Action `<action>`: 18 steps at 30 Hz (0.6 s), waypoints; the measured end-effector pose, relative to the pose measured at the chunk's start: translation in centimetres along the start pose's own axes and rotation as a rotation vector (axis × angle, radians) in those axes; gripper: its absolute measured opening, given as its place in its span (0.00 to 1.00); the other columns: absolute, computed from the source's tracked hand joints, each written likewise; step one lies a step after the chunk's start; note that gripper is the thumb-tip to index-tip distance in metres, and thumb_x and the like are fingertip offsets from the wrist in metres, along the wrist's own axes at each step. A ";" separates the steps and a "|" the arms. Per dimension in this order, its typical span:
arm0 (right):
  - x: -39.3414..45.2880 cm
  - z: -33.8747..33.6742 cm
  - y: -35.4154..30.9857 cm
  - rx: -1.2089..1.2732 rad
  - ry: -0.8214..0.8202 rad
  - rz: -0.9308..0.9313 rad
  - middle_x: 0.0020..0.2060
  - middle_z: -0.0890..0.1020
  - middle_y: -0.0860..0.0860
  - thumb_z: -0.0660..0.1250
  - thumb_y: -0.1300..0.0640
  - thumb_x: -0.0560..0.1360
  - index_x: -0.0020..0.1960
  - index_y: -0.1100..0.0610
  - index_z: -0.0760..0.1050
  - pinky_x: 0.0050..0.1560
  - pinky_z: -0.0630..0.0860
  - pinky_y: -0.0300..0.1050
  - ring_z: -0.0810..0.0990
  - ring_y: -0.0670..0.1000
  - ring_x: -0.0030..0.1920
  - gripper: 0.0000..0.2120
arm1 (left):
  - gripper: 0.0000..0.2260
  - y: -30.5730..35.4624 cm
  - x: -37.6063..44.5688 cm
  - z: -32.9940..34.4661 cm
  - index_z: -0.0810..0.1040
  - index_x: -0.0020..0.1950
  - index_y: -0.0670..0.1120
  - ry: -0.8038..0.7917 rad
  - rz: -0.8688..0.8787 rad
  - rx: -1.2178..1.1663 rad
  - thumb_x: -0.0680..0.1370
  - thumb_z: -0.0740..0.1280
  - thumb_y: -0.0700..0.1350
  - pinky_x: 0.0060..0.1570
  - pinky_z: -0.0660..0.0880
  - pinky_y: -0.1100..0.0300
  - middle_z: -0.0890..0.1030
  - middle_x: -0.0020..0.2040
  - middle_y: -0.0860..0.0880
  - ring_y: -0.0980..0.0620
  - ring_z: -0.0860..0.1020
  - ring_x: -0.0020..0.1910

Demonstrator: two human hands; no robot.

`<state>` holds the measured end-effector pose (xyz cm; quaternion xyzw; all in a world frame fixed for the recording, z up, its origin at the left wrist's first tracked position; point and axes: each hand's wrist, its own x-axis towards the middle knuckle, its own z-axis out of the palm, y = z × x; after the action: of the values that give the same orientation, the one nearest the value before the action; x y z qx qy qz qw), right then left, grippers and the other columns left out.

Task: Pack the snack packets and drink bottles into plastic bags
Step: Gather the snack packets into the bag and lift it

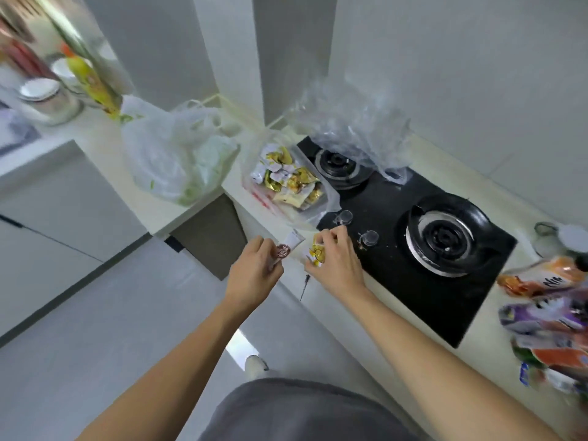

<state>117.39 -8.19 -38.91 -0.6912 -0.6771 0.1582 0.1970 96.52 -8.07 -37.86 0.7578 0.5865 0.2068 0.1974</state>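
Observation:
My left hand (254, 275) grips a white snack packet with a brown round logo (286, 248) at the counter's front edge. My right hand (334, 265) holds a small yellow and white snack packet (316, 253) beside it. Just behind them lies an open clear plastic bag (331, 198) filled with several yellow and white packets (289, 179). A white plastic bag (178, 160), stuffed and knotted, sits on the counter to the left. A crumpled clear bag (353, 128) rests over the back burner.
A black two-burner gas hob (381, 205) fills the counter to the right of my hands. Large orange and purple snack packets (547, 310) pile at the far right beside a glass jar (547, 237). Bowls and a yellow bottle (92, 81) stand at far left.

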 end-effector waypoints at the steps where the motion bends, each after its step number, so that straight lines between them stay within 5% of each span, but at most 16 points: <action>1: 1.5 0.6 -1.2 0.013 0.011 -0.007 0.55 0.66 0.50 0.77 0.47 0.70 0.54 0.51 0.70 0.43 0.74 0.48 0.74 0.56 0.53 0.21 | 0.08 -1.4 1.1 -0.9 0.69 0.48 0.50 0.004 -0.004 0.011 0.77 0.68 0.46 0.32 0.69 0.55 0.68 0.45 0.55 0.54 0.68 0.43; 6: 8.1 2.7 -4.0 0.036 0.013 -0.004 0.55 0.68 0.51 0.77 0.46 0.70 0.54 0.52 0.71 0.48 0.78 0.52 0.75 0.57 0.53 0.21 | 0.08 -6.2 7.2 -3.1 0.69 0.48 0.49 -0.002 -0.010 0.038 0.77 0.68 0.47 0.33 0.63 0.57 0.68 0.45 0.54 0.54 0.67 0.44; 12: 16.7 4.4 -3.6 0.092 0.021 0.059 0.55 0.69 0.51 0.70 0.36 0.68 0.53 0.55 0.74 0.51 0.75 0.52 0.73 0.55 0.55 0.26 | 0.08 -8.6 15.6 -2.3 0.70 0.48 0.47 -0.052 0.021 0.054 0.76 0.67 0.48 0.35 0.69 0.54 0.70 0.46 0.52 0.48 0.71 0.46; 18: 24.7 6.0 -2.7 0.091 -0.023 0.112 0.57 0.69 0.51 0.77 0.46 0.72 0.56 0.53 0.74 0.53 0.78 0.54 0.73 0.56 0.59 0.19 | 0.10 -9.9 24.0 -1.4 0.68 0.47 0.47 -0.072 0.038 0.102 0.78 0.66 0.51 0.32 0.70 0.53 0.72 0.45 0.51 0.47 0.72 0.45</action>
<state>112.93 16.87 -41.62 -0.7163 -0.6319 0.2074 0.2111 93.16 17.66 -40.10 0.7849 0.5743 0.1528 0.1754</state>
